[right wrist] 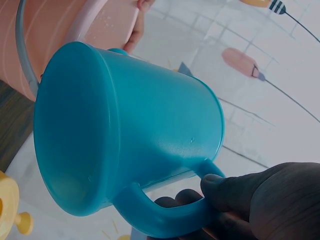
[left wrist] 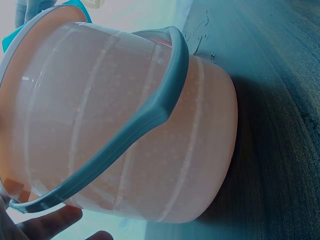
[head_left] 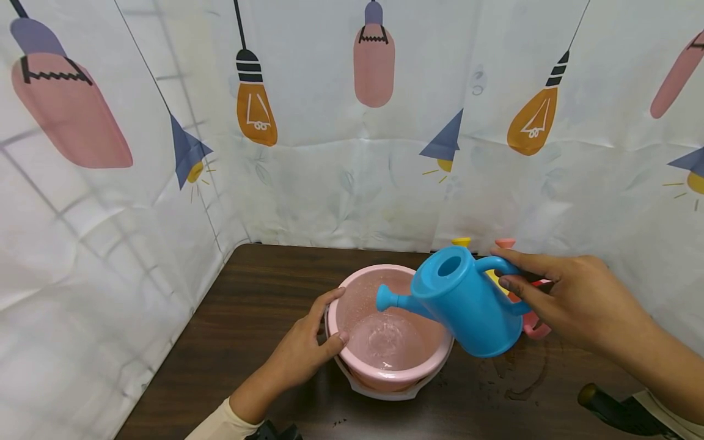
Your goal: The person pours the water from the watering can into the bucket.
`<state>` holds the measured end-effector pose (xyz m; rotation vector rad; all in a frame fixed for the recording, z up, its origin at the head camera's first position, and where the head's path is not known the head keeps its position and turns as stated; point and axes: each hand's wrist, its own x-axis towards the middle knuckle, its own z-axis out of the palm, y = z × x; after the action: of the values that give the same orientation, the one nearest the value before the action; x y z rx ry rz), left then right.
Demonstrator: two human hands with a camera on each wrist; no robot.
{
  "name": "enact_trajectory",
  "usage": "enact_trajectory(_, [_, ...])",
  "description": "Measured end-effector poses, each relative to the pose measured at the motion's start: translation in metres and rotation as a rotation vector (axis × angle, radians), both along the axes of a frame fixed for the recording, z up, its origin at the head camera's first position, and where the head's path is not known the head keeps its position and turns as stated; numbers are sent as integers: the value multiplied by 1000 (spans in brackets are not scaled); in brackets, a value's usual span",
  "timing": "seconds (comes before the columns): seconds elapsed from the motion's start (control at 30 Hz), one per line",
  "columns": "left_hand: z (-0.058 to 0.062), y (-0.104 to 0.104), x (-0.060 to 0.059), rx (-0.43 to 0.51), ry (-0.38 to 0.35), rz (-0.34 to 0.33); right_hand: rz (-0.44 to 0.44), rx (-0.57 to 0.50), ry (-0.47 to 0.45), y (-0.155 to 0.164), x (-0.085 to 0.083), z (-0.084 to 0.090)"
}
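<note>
Blue plastic watering can (head_left: 467, 302), tilted with its spout (head_left: 392, 299) pointing down over the pink bucket (head_left: 387, 330); right hand (head_left: 572, 299) grips the can's handle (head_left: 497, 264), fingers curled round it, as the right wrist view confirms (right wrist: 235, 200). Bucket stands upright on the dark wood-grain surface (head_left: 253, 318), near its middle, with clear water (head_left: 385, 342) rippling inside. Left hand (head_left: 305, 348) clasps the bucket's near-left rim, thumb hooked over the edge and fingers against the outer wall. Left wrist view shows the bucket wall (left wrist: 125, 130) with its pale carrying handle (left wrist: 150, 115) folded down against the side, and fingertips (left wrist: 50, 222) at the lower edge. Behind the can, partly hidden, stand 2 further toys, one yellow (head_left: 461, 242) and one pink (head_left: 536, 324). Water spots (head_left: 522, 373) lie on the surface right of the bucket. White curtain (head_left: 341, 122) printed with lamps and bulbs encloses the surface on 2 sides
</note>
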<state>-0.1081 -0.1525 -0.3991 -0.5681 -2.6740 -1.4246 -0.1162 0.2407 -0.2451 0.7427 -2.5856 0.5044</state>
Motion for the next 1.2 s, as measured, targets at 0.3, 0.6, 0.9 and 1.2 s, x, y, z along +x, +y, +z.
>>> enact_trajectory(0.3, [-3,-1,-1,2,6,-1,0,-14,-50,-1,0,1])
enact_trajectory(0.6, [-1,0,0,-1,1,2,2,-9,-44,-2,1,2])
enact_trajectory(0.9, [0,0,0,-9,3,5,3,-3,-32,-2,0,2])
enact_trajectory(1.2, [-2,-1,-1,-8,21,-8,4,-8,-17,-2,1,3])
